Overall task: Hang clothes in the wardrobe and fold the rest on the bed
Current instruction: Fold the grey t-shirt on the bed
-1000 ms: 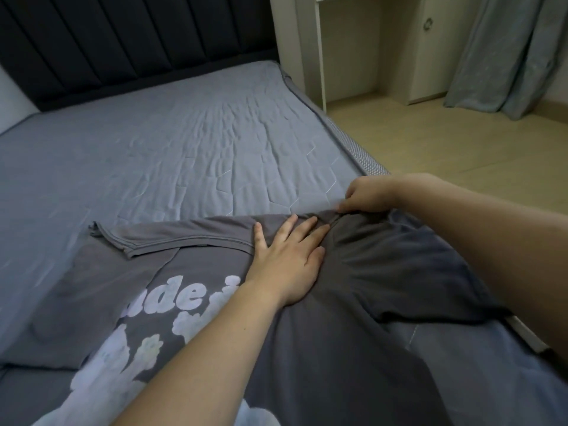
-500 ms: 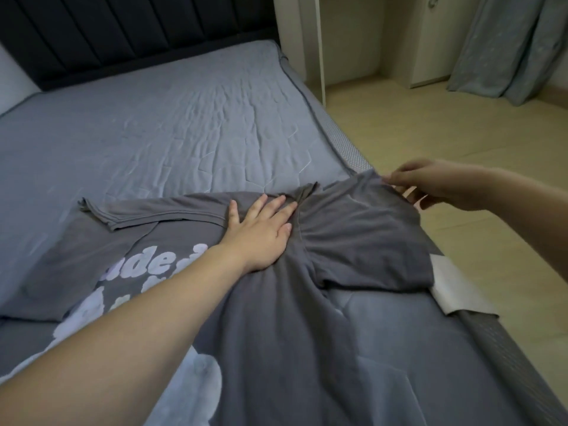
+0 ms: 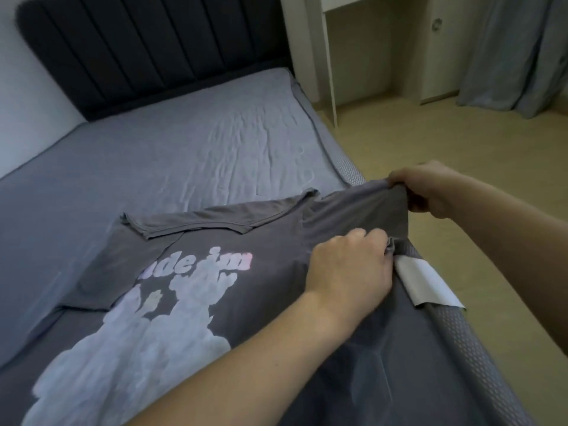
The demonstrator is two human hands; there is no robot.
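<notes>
We have the grey T-shirt (image 3: pixel 276 302) lying print-up on the bed (image 3: pixel 184 155), close to its right edge. Our left hand (image 3: pixel 350 269) curls its fingers around a bunch of fabric at the sleeve's lower corner. Our right hand (image 3: pixel 430 189) pinches the sleeve's (image 3: pixel 353 210) upper corner, lifting it off the mattress.

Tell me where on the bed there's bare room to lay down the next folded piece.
Free: the wide stretch of sheet between the headboard and the T-shirt collar, and a strip left of the shirt. Crowded: the near right edge, where the left hand and right hand both grip the sleeve beside a white tag.
</notes>
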